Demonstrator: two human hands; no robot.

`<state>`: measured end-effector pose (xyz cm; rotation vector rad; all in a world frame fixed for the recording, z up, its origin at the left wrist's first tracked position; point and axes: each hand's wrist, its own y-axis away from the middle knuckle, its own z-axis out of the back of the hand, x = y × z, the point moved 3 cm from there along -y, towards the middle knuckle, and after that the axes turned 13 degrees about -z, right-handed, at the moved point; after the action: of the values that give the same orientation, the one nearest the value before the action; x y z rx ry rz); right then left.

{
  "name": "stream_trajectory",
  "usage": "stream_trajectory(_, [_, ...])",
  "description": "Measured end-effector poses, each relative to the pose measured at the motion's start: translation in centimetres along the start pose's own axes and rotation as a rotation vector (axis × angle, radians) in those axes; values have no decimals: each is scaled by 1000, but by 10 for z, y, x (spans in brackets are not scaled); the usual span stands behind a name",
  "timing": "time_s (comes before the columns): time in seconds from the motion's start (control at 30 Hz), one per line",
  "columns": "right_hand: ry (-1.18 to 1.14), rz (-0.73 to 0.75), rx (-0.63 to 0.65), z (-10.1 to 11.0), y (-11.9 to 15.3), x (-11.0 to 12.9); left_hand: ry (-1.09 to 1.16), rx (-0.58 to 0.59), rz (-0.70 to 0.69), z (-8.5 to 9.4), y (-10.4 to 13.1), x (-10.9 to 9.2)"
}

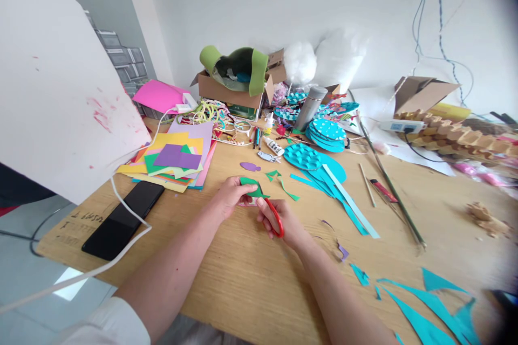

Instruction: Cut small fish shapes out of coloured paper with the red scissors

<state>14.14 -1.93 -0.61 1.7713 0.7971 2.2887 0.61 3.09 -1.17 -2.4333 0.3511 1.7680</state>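
Left grip (230,195) pinches green paper (250,186); right grip (288,220) is closed around red-handled scissors (278,219)

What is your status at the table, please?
Left hand gripping green paper. Right hand holding red-handled scissors at the paper. Green scraps beyond, apart from both hands.

Bright soft light, glare on floor (40,275) (lower left), blurred right edge

On the table (243,272), the phone (121,221) lies left, the paper stack (178,159) behind it — scissors (277,220) in the right hand (288,219) between that stack and the stick (384,172) at right — with box (230,98) and flask (311,109) farther back, before the wall (226,5)
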Motion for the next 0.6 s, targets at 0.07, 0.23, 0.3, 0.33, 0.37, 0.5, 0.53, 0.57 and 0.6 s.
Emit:
stream_trajectory(0.07, [1, -1, -1, 0, -1, 0, 9, 4, -6, 0, -1, 0])
stream_trajectory(0.23, [8, -6, -7, 0, 0, -1, 35, 10, 7, 0, -2, 2])
stream_trajectory(0.3, [11, -6, -10, 0, 0, -1, 32, 9, 12, 0, -2, 1])
stream_trajectory(0.33, [12, -6, -11, -1, 1, 0, 29, 9, 15, 0, -1, 1])
stream_trajectory(0.37, [14, -6, -14, -1, 1, 0, 27, 8, 19, 0, -1, 1])
stream_trajectory(0.5, [22, -5, -18, 0, 1, 0, 25, 2, 26, 0, 0, -1])
stream_trajectory(0.53, [24, -3, -16, 0, 1, 0, 24, 3, 26, 0, 0, -1])
stream_trajectory(0.57, [25, 0, -15, 0, 0, 0, 24, 5, 26, 0, 0, -1])
stream_trajectory(0.6, [26, 3, -16, 0, 0, -1, 25, 7, 25, 0, 0, -1])
